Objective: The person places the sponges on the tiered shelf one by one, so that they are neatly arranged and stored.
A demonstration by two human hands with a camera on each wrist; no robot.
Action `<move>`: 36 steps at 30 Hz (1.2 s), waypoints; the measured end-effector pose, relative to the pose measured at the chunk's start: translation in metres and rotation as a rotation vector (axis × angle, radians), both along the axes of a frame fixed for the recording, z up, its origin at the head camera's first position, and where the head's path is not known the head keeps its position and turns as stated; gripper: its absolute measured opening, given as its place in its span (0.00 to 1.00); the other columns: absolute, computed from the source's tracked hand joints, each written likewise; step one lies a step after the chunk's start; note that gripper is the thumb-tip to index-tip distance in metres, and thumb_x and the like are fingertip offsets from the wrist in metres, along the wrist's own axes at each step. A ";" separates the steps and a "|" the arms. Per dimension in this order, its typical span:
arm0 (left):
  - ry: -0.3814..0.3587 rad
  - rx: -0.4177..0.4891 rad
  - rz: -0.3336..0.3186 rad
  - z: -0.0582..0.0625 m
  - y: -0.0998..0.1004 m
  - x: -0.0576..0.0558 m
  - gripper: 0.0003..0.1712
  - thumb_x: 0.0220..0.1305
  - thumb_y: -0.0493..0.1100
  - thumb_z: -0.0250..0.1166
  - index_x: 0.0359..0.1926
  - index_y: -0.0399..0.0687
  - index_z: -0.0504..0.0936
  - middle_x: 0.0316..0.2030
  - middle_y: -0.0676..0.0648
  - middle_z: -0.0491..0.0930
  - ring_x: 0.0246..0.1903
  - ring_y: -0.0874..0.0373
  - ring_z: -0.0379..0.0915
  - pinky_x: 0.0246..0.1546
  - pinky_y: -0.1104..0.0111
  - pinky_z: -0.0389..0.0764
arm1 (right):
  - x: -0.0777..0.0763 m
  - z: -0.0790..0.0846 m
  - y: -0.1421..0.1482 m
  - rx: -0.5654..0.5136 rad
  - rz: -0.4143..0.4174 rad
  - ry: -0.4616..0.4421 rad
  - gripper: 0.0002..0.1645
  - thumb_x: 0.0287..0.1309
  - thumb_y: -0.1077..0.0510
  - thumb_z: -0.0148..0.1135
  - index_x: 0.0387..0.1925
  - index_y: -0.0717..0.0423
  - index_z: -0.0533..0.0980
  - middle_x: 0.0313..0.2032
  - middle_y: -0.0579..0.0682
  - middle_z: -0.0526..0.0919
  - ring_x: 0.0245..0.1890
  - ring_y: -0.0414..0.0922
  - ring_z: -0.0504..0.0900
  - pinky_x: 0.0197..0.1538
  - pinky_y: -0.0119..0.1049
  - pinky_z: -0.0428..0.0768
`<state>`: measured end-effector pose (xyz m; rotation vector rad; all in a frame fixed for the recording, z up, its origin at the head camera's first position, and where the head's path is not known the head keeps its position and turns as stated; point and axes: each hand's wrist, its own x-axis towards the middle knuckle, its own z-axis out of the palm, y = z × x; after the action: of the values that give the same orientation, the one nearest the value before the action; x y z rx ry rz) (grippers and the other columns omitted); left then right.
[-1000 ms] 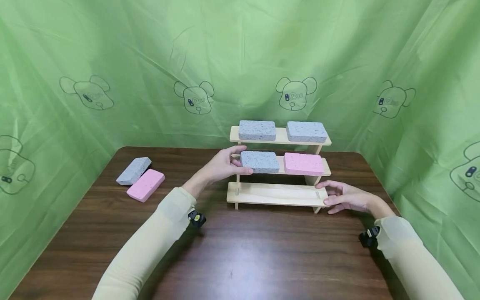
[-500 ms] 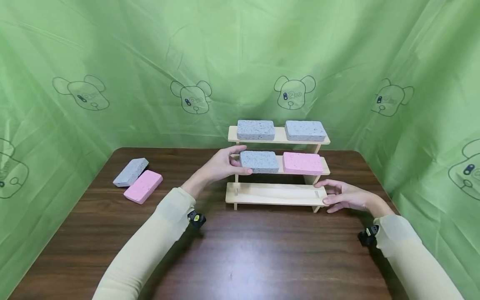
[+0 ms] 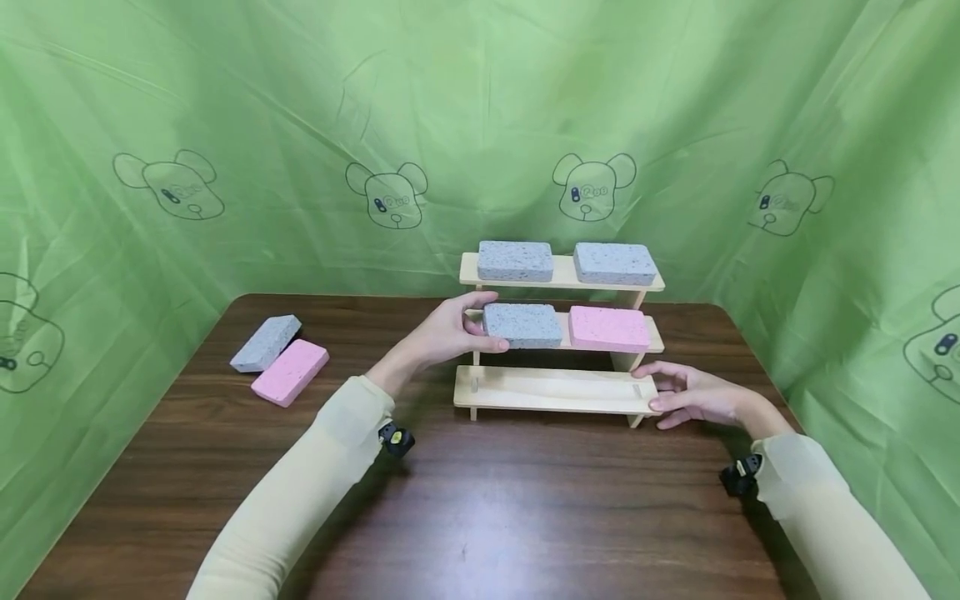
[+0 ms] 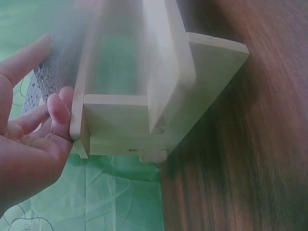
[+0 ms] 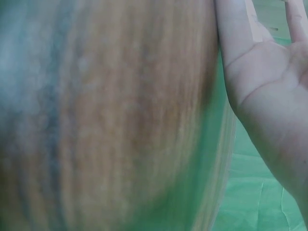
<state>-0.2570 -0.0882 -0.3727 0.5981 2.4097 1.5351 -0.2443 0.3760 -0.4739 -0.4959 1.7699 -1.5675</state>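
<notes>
Against left hand (image 3: 446, 333), which pinched its near end, grey block (image 3: 527, 326) sat on middle tier (image 3: 657, 335), pink block (image 3: 609, 329) just beyond, while right hand (image 3: 699, 396) gripped rack (image 3: 555, 390) to its left.

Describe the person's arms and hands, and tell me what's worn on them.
The left sleeve and right sleeve are long, plain and pale cream. A small black device sits at the left wrist, showing a yellow-green spot, and another at the right wrist. The left hand and right hand are bare, without gloves.
</notes>
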 end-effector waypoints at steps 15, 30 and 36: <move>-0.003 0.011 0.030 -0.001 0.001 0.000 0.52 0.51 0.46 0.82 0.74 0.48 0.66 0.50 0.44 0.81 0.41 0.53 0.82 0.43 0.62 0.81 | -0.003 -0.002 0.002 -0.005 0.011 -0.003 0.29 0.69 0.71 0.53 0.65 0.42 0.68 0.55 0.61 0.77 0.52 0.56 0.82 0.50 0.59 0.82; 0.014 0.013 0.052 -0.002 0.001 -0.001 0.51 0.51 0.43 0.82 0.73 0.43 0.67 0.58 0.44 0.77 0.44 0.52 0.81 0.46 0.63 0.81 | -0.001 -0.001 0.003 0.004 -0.001 -0.012 0.29 0.69 0.71 0.54 0.64 0.41 0.69 0.55 0.61 0.76 0.52 0.56 0.82 0.50 0.59 0.82; 0.008 0.022 0.060 -0.003 -0.001 -0.003 0.49 0.52 0.44 0.82 0.72 0.45 0.68 0.63 0.45 0.73 0.46 0.54 0.80 0.47 0.63 0.82 | -0.002 -0.002 0.002 0.004 0.001 -0.007 0.29 0.69 0.71 0.53 0.64 0.41 0.69 0.55 0.61 0.76 0.52 0.56 0.82 0.51 0.59 0.82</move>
<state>-0.2605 -0.0888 -0.3760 0.5416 2.4409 1.5877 -0.2458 0.3784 -0.4756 -0.4890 1.7670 -1.5634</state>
